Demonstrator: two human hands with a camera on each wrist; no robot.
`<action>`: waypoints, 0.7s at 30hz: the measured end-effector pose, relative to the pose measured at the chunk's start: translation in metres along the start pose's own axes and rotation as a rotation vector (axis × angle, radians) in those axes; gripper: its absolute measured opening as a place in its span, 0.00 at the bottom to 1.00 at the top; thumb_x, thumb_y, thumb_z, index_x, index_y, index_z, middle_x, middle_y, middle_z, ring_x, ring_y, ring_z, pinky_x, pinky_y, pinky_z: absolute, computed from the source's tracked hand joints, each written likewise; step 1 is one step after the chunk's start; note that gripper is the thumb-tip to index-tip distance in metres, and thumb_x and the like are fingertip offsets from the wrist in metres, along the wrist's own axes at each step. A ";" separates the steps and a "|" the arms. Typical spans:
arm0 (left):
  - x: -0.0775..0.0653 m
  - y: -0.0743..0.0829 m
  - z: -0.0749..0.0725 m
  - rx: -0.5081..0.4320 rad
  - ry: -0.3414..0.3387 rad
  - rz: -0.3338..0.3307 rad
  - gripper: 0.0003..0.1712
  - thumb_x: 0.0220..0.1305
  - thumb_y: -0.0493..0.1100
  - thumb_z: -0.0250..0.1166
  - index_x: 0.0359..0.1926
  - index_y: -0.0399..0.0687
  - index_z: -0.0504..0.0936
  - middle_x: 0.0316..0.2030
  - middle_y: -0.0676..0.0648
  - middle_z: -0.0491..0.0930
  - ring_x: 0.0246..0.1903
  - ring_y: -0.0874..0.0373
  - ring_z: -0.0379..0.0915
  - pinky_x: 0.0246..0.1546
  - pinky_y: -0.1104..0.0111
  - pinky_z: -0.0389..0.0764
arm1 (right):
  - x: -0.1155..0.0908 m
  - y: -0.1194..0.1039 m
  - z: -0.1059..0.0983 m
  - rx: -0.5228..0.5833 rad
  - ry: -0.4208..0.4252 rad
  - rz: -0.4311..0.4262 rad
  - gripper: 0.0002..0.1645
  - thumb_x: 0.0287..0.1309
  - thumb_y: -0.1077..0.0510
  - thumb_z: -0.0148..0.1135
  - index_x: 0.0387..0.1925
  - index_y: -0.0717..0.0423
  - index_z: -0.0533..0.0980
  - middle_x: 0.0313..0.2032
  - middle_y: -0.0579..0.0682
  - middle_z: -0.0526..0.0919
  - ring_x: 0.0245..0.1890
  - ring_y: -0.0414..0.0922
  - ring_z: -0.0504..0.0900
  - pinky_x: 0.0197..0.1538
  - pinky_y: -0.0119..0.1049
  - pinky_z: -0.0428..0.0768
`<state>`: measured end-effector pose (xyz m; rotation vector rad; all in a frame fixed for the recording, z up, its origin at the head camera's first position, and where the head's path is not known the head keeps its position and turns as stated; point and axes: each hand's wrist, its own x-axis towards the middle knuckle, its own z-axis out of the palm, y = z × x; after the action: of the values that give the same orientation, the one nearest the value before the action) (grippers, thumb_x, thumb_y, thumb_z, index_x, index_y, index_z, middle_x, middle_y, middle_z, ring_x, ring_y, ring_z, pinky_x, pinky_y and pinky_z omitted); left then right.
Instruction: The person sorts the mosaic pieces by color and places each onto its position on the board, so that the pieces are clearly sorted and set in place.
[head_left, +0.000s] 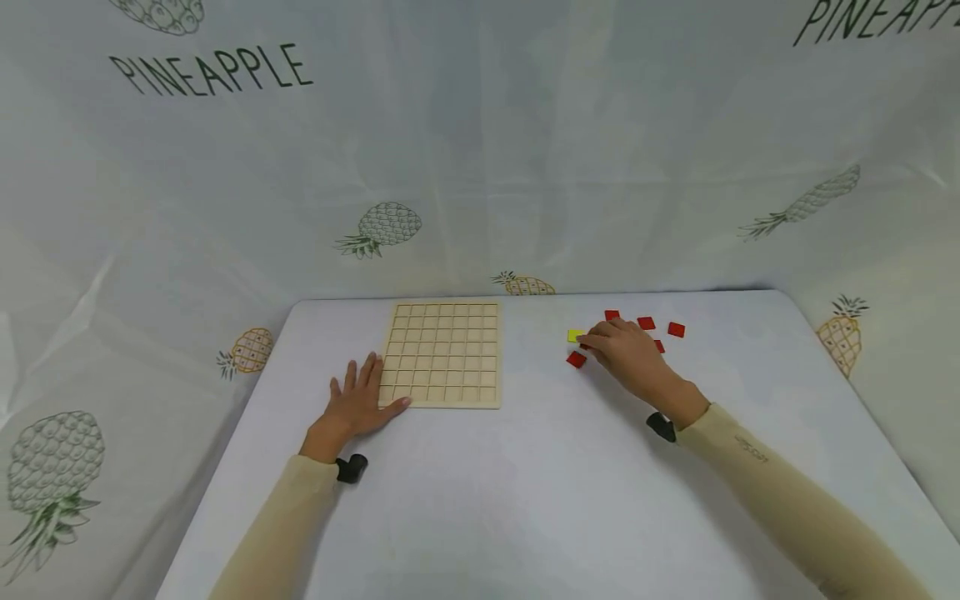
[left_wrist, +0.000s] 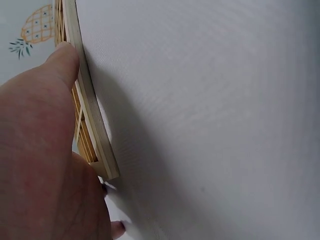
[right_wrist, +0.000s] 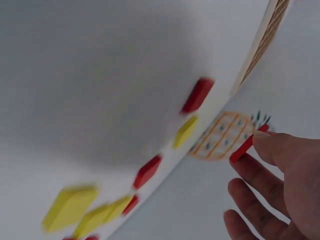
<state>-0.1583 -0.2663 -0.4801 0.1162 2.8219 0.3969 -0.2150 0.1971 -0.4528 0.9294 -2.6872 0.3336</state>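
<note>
A square wooden grid board (head_left: 442,354) lies on the white table, left of centre. My left hand (head_left: 356,408) rests at the board's near left corner, fingers spread along the left side. In the left wrist view the thumb (left_wrist: 65,62) lies on the board's rim. Off to the right of the board, my right hand (head_left: 630,358) is above a scatter of small square tiles. The right wrist view shows that hand pinching a red tile (right_wrist: 247,146) between thumb and fingers, off the table. Part of the scatter is hidden beneath the hand in the head view.
Loose red tiles (head_left: 677,329) and a yellow tile (head_left: 574,335) lie around the right hand. More yellow tiles (right_wrist: 72,205) show in the right wrist view. Behind the table (head_left: 510,483) hangs a pineapple-print curtain (head_left: 480,167).
</note>
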 end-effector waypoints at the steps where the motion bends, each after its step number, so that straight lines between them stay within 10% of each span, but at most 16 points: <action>1: 0.000 -0.001 0.000 0.007 0.000 -0.002 0.60 0.74 0.67 0.58 0.83 0.29 0.42 0.83 0.29 0.38 0.80 0.24 0.29 0.73 0.25 0.38 | 0.006 -0.005 0.004 0.009 -0.005 -0.007 0.22 0.55 0.70 0.78 0.53 0.60 0.87 0.46 0.57 0.89 0.49 0.57 0.84 0.53 0.52 0.85; 21: 0.000 0.000 -0.002 0.051 -0.005 -0.013 0.62 0.72 0.71 0.57 0.83 0.31 0.44 0.83 0.30 0.41 0.81 0.25 0.33 0.73 0.26 0.41 | 0.096 -0.106 0.056 0.110 -0.009 -0.167 0.15 0.65 0.61 0.74 0.52 0.53 0.89 0.44 0.48 0.89 0.47 0.49 0.84 0.51 0.43 0.83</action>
<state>-0.1595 -0.2670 -0.4780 0.1089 2.8272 0.3215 -0.2311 0.0443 -0.4600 1.1807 -2.5989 0.4457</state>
